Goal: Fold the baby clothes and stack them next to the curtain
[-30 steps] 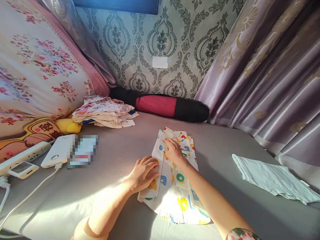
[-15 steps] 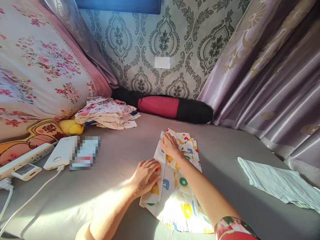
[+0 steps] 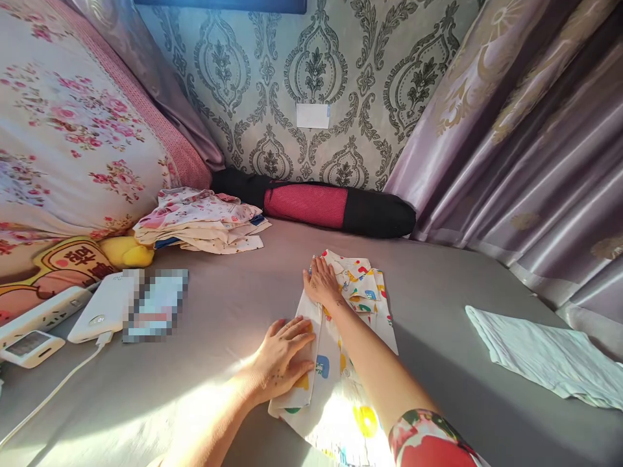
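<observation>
A small white shirt (image 3: 331,395) printed with coloured shapes lies on the grey bed sheet (image 3: 233,285), its left side folded inward. My left hand (image 3: 285,353) rests flat on the folded strip near the lower left, fingers stretched out. Higher up, my right hand (image 3: 322,280) lies flat on the shirt's upper left edge by the collar. My right forearm crosses over the front of the shirt and hides part of it. Neither hand grips anything.
A pile of folded clothes (image 3: 204,224) lies at the back left beside a black and red roll bag (image 3: 306,206). A pale folded garment (image 3: 545,357) is on the right. A power bank (image 3: 108,305), a phone (image 3: 158,305) and a power strip (image 3: 46,318) lie left.
My right hand has slid slightly left along the shirt's upper edge. My left hand has stayed almost in place on the fold. The view has shifted a little.
</observation>
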The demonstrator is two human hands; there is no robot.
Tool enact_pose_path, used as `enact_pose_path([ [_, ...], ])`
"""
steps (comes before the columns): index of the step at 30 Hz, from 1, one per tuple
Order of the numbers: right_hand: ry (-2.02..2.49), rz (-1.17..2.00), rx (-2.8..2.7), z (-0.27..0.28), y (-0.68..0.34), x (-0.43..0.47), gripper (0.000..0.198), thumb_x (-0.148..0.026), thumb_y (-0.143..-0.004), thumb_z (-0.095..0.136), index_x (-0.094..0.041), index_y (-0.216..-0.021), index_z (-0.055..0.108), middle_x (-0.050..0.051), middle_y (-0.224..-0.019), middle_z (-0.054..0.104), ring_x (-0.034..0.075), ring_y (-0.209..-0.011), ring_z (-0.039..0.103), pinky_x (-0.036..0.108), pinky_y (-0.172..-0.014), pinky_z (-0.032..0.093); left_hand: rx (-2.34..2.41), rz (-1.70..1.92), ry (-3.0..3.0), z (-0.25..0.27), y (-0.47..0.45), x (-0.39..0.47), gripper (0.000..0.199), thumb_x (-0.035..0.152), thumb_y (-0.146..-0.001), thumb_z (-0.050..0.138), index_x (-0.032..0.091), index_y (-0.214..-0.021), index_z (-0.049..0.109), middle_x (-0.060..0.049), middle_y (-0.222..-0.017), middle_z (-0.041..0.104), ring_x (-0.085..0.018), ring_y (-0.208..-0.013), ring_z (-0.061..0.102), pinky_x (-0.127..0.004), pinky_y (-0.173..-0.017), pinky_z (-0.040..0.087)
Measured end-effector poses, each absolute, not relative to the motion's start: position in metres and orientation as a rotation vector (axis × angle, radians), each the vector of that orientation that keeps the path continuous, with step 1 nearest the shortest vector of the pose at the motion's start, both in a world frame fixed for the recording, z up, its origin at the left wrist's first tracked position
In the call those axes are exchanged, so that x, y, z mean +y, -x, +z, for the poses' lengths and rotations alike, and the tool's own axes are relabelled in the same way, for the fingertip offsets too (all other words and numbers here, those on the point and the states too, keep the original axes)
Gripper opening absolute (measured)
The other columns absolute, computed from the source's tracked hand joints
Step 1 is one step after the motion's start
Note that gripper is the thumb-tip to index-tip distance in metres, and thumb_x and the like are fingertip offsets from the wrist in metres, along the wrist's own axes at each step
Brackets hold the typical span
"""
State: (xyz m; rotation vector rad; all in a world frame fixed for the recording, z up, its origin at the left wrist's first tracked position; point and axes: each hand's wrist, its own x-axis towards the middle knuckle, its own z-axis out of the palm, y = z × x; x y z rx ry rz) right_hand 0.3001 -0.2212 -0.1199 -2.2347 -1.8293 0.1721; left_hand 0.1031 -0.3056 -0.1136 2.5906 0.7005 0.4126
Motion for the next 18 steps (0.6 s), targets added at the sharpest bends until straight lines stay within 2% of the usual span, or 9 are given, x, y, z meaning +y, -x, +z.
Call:
enact_pose_path([
  [8, 2.204, 0.262, -1.82, -0.112, -0.299, -0.232, 0.062, -0.039, -0.1, 0.019, -0.003, -0.15, 0.031, 0.015, -0.159, 0.024, 0.025, -0.148, 0.015, 0.043, -0.119, 0.008, 0.692, 0.463, -2.582, -0.108, -0.103, -0.306, 0.032, 0.039, -0.091, 0.052, 0.027, -0.118, 0.065, -0.006, -0.138, 0.058, -0.028, -0.129, 0.051, -0.049, -0.11, 0.037],
  [12, 2.189, 0.22, -1.816, -0.112, -0.291, -0.244, 0.064, -0.041, -0.1, 0.021, -0.003, -0.15, 0.03, 0.016, -0.16, 0.021, 0.025, -0.149, 0.013, 0.044, -0.119, 0.005, 0.7, 0.546, -2.568, -0.11, -0.103, -0.305, 0.034, 0.037, -0.094, 0.046, 0.025, -0.12, 0.064, -0.008, -0.132, 0.062, -0.027, -0.126, 0.053, -0.048, -0.109, 0.037],
  [18, 2.2, 0.176, -1.787, -0.12, -0.284, -0.251, 0.062, -0.04, -0.099, 0.026, -0.004, -0.149, 0.032, 0.016, -0.159, 0.022, 0.026, -0.148, 0.015, 0.045, -0.118, 0.006, 0.69, 0.544, -2.599, -0.119, -0.103, -0.303, 0.038, 0.043, -0.093, 0.049, 0.024, -0.123, 0.062, -0.008, -0.135, 0.06, -0.029, -0.126, 0.053, -0.049, -0.108, 0.037],
])
